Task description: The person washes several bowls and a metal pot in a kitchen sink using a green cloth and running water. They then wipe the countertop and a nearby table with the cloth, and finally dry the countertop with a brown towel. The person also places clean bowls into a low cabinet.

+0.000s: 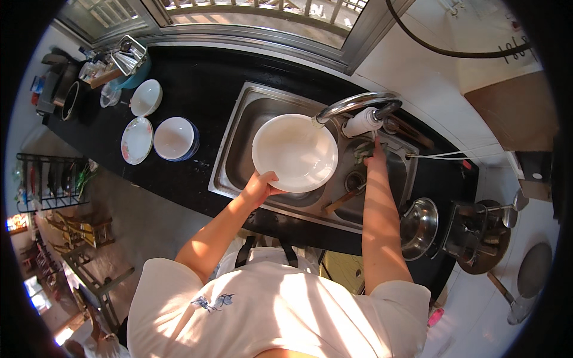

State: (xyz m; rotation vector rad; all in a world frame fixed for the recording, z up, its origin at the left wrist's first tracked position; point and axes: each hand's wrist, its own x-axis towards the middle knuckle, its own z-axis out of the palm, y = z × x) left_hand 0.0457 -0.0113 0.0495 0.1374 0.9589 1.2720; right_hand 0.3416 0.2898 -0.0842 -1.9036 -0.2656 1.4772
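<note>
My left hand (260, 189) grips the near rim of a large white bowl (295, 153), thumb over the edge. The bowl is tilted above the left basin of the steel sink (230, 158), under the spout of a curved chrome faucet (352, 101). My right hand (376, 154) reaches over the right basin, one finger stretched up to the faucet's base below a white cylinder (363, 122) on it. A greyish-green dishcloth (362, 151) shows on both sides of its fingers and seems held in them. A wooden-handled tool (343, 201) lies near the drain.
On the black counter at left stand a blue-rimmed bowl (174, 138), a flowered plate (137, 141) and a white bowl (146, 98). Behind them is a teal container (136, 74) with utensils. A steel basin (419, 228) and a rack (469, 234) stand to the right.
</note>
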